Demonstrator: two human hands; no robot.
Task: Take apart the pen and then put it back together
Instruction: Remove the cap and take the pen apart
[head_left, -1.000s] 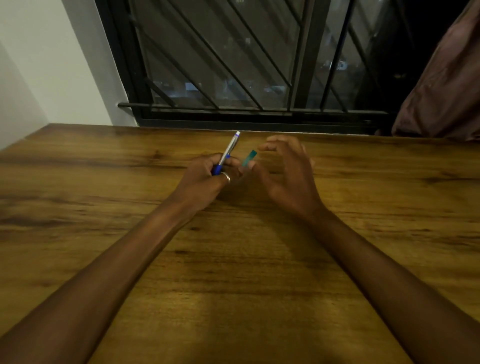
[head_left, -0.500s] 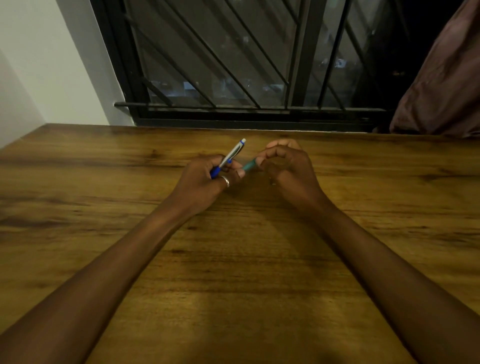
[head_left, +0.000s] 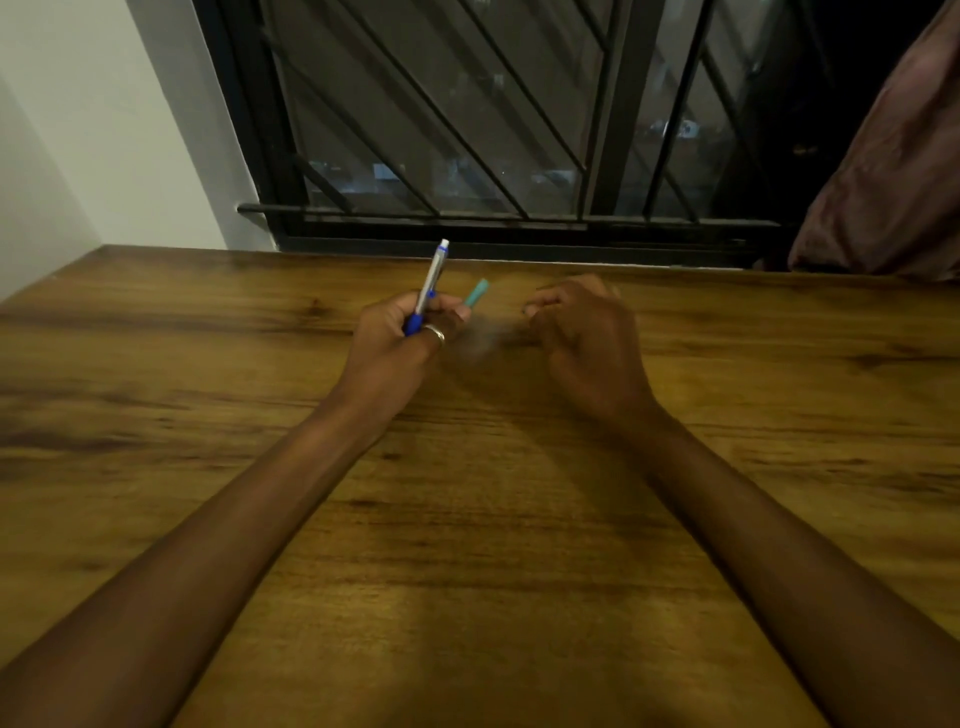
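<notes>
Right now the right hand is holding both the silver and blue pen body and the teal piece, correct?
Not quite. The left hand holds both the pen body and the teal piece, as the head view shows. The right hand is curled apart from them.

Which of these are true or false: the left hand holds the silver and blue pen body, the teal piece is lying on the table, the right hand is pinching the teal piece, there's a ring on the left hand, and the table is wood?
1. The left hand holds the silver and blue pen body. True.
2. The teal piece lies on the table. False: it sticks up from the left hand's fingertips.
3. The right hand pinches the teal piece. False: it is curled, apart from it.
4. A ring is on the left hand. True.
5. The table is wood-grained. True.
</notes>
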